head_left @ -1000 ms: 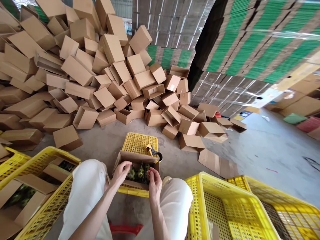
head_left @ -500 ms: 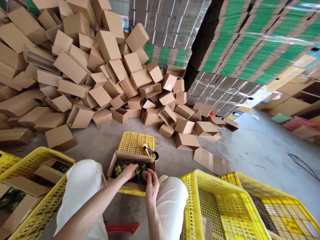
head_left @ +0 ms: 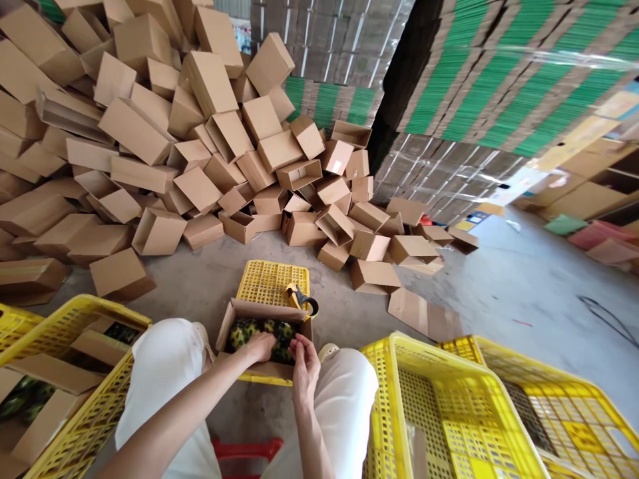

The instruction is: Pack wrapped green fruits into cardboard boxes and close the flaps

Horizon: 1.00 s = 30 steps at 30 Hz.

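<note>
- We see the left hand reaching into a small open brown cardboard box, its fingers curled over the round green-and-yellow fruits packed inside; whether its grip actually closes on one, we cannot tell.
- The right hand rests at the near right edge of the same box, fingertips bent down onto the fruits; again we cannot tell if that grip holds anything.
- The box sits on an upturned yellow plastic crate on the grey concrete floor, between our knees in white trousers.
- A yellow-handled tape dispenser lies on that crate, just behind the box's far right corner.
- To the left stands a yellow crate holding more cardboard boxes; to the right stand two more yellow crates.
- Beyond, a big heap of empty brown cartons lies piled against stacks of flat cardboard.
</note>
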Each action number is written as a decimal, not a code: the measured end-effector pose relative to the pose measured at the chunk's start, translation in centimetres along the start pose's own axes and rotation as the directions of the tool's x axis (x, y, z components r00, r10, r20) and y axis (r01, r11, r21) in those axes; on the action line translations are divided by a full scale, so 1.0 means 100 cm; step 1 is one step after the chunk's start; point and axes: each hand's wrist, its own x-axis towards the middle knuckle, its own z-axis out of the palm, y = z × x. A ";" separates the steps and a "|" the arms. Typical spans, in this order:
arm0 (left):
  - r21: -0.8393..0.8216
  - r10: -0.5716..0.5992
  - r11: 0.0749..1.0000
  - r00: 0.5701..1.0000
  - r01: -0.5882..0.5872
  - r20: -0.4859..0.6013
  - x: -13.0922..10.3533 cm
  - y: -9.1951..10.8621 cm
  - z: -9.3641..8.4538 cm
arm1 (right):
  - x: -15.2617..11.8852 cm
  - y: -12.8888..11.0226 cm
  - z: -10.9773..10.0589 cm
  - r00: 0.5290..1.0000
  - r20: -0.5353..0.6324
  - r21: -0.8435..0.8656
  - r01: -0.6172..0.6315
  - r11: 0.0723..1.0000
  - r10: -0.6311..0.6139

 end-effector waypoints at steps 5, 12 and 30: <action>0.142 -0.025 0.990 0.999 0.021 0.027 0.014 0.012 0.023 | -0.007 0.002 -0.004 1.000 0.013 0.000 -0.006 1.000 0.006; 0.265 0.010 0.964 1.000 -0.017 0.027 0.021 0.019 0.031 | -0.010 0.004 -0.003 0.999 0.022 -0.036 0.045 0.998 -0.044; -0.119 0.221 0.954 0.912 -0.276 -0.345 -0.028 0.000 -0.023 | -0.008 0.009 -0.001 0.999 -0.041 -0.078 0.019 0.997 -0.022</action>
